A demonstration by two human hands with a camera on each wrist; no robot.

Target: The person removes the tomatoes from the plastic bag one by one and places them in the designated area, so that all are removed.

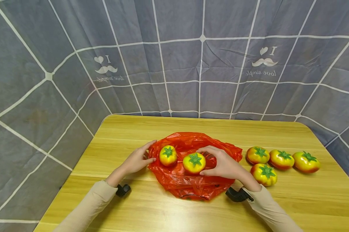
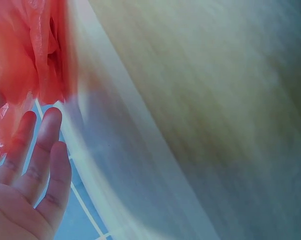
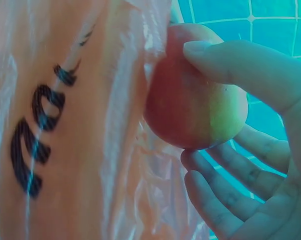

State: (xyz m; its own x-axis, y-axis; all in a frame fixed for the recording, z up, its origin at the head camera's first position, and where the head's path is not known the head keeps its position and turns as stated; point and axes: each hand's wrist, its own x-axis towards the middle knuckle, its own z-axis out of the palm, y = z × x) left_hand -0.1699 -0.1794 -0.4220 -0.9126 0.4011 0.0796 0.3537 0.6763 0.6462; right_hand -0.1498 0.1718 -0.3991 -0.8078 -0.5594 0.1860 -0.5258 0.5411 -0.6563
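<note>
A crinkled red plastic bag [image 1: 189, 185] lies spread on the table, its mouth facing up. My right hand [image 1: 225, 164] grips a yellow-red tomato [image 1: 194, 163] with a green leafy top, over the bag's opening. In the right wrist view, the thumb [image 3: 210, 52] presses one side of this tomato [image 3: 190, 100] and fingertips meet its underside. Another tomato [image 1: 168, 155] sits in the bag's left part. My left hand [image 1: 136, 159] is at the bag's left edge, thumb and fingers spread apart. In the left wrist view its fingers [image 2: 50, 135] are nearly straight beside the red film [image 2: 20, 55].
Several more tomatoes [image 1: 306, 161] lie grouped on the table right of the bag, close to my right forearm. The wooden table [image 1: 128, 129] ends at a grey curtain [image 1: 180, 64] with white lines. Each wrist wears a black strap [image 1: 238, 195].
</note>
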